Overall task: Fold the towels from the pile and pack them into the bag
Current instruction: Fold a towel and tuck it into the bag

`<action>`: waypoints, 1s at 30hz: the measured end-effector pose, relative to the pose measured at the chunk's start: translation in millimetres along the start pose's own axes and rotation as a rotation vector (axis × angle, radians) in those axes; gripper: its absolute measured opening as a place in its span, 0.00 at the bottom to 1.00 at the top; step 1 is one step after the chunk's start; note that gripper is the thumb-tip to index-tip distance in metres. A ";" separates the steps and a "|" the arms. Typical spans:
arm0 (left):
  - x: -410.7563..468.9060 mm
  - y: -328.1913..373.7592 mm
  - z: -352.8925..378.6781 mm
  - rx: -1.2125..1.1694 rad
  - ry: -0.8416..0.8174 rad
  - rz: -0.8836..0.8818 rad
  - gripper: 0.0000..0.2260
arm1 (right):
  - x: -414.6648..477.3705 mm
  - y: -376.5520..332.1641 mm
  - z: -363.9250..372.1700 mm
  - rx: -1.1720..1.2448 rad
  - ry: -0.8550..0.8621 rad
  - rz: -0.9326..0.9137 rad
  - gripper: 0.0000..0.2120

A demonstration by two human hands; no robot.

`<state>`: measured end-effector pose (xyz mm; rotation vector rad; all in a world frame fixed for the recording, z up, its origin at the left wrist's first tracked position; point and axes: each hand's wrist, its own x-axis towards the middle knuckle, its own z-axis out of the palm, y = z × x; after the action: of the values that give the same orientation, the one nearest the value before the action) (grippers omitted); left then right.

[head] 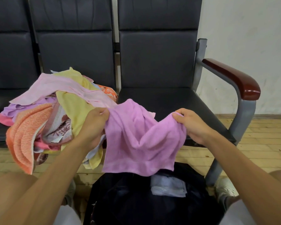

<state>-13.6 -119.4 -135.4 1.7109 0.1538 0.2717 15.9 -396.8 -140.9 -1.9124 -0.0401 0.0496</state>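
A purple towel [139, 143] hangs spread between my two hands in front of the seats. My left hand [94, 124] pinches its upper left corner and my right hand [191, 125] pinches its upper right corner; the middle sags. To the left, a pile of towels [55, 111] in pink, yellow, orange and lilac lies heaped on a seat and spills over its front edge. Below the purple towel, on the floor between my knees, stands an open dark bag [128, 200] with a folded pale blue towel [168, 186] inside.
A row of dark padded seats [156, 98] runs across the back, the right one bare. A grey metal armrest with a red-brown top [234, 78] rises at the right. Wooden floor [258, 135] lies beneath, a white wall behind.
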 end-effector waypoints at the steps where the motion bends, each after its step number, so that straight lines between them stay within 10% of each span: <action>1: -5.1 5.2 3.2 -0.084 -0.061 -0.016 0.11 | -2.9 -3.7 -2.7 0.126 -0.062 0.043 0.09; 7: -23.2 22.4 5.6 -0.348 -0.293 0.001 0.12 | -10.1 -11.7 -13.5 0.462 0.070 0.021 0.09; 12: -16.9 17.1 3.3 -0.285 -0.226 -0.042 0.11 | -0.6 -1.1 -11.3 0.189 0.410 0.002 0.09; 17: -26.2 18.3 4.1 -0.216 -0.571 -0.111 0.08 | -3.3 1.6 -18.4 -0.253 -0.017 0.121 0.14; 23: -4.7 -10.9 18.3 0.471 0.003 0.269 0.06 | 0.5 5.9 -3.9 -0.298 0.141 -0.053 0.10; 30: 21.0 -38.8 39.2 0.632 -0.136 0.187 0.08 | 14.3 29.3 23.7 -0.588 -0.071 -0.271 0.11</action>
<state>19.1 -145.2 -177.2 2.3703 -0.0286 0.2582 28.9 -383.6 -176.6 -2.4736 -0.3985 -0.0870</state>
